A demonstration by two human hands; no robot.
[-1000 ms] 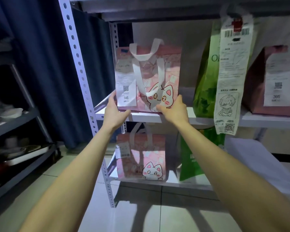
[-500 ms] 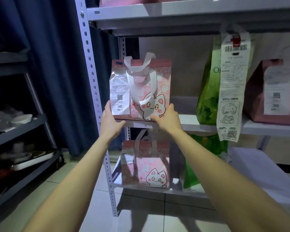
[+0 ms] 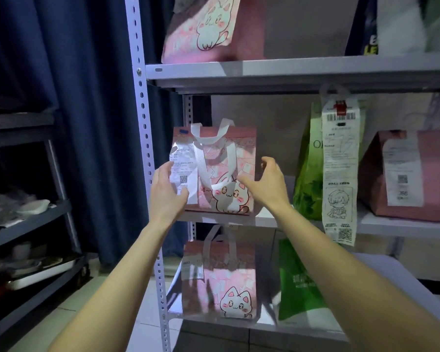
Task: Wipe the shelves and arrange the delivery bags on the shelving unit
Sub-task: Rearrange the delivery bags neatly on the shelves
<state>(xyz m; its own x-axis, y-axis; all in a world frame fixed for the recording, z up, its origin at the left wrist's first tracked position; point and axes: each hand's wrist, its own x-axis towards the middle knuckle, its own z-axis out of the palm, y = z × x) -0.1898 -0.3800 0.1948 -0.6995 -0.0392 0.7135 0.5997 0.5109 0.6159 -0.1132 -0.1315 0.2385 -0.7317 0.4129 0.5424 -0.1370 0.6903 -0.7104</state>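
Shelving [image 3: 142,123] holds the pink cat bag [image 3: 241,148] upright at the left end of its middle shelf [image 3: 272,219]. The left hand [image 3: 167,191], loosely spread, overlaps the bag's receipt [image 3: 186,161]; the right hand [image 3: 267,184], fingers splayed, sits by its right edge. Neither of the hands grips it.

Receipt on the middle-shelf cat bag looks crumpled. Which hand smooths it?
Left. The left hand is at the receipt; the right hand hovers open by the far edge of the bag.
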